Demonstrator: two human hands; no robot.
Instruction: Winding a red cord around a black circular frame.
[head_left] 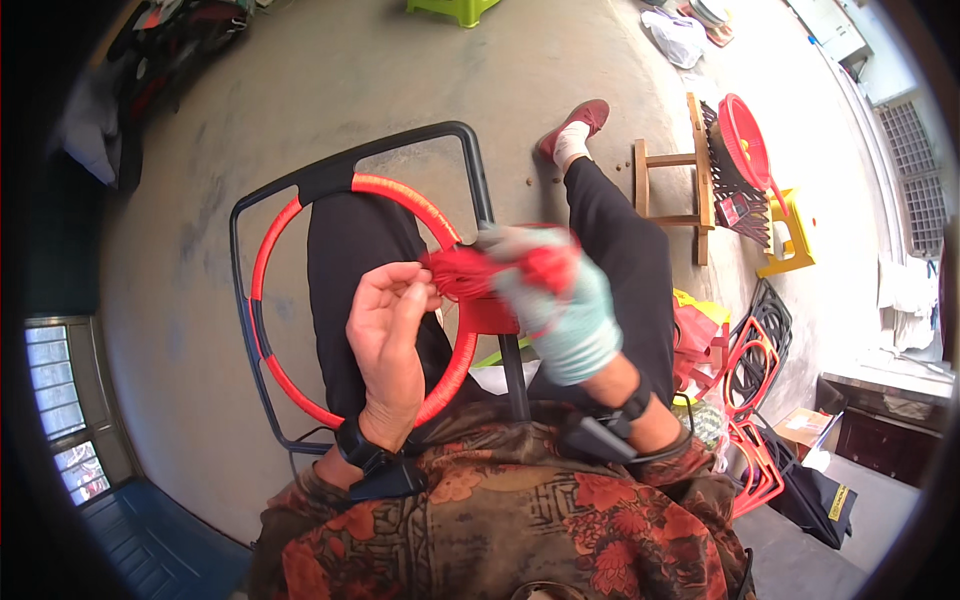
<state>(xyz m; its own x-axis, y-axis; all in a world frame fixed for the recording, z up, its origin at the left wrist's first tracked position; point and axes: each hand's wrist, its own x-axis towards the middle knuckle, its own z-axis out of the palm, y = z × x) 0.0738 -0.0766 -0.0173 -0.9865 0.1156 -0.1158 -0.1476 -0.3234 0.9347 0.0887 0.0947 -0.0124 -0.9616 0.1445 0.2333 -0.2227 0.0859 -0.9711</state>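
Note:
A black tubular frame (350, 157) rests across my lap, with a ring (268, 240) inside it wrapped in shiny orange-red strip. Black wraps join the ring to the frame at the top and on the left. My bare left hand (385, 335) pinches the left end of a bundle of red cord (458, 274) over the ring's right side. My right hand (565, 320), in a pale blue-green work glove with a red patch, is closed round the bundle's other end and smeared by motion. Beneath the bundle, a red wrap (490, 317) covers the joint between ring and frame.
To the right stand a wooden stool (668, 160), a red plastic basket (745, 140) and a yellow stool (797, 235). Several orange-red frames (752, 365) lie nearer, beside black coils (768, 320). A green stool (455, 8) is at the far edge. My red shoe (590, 117) is on the floor ahead.

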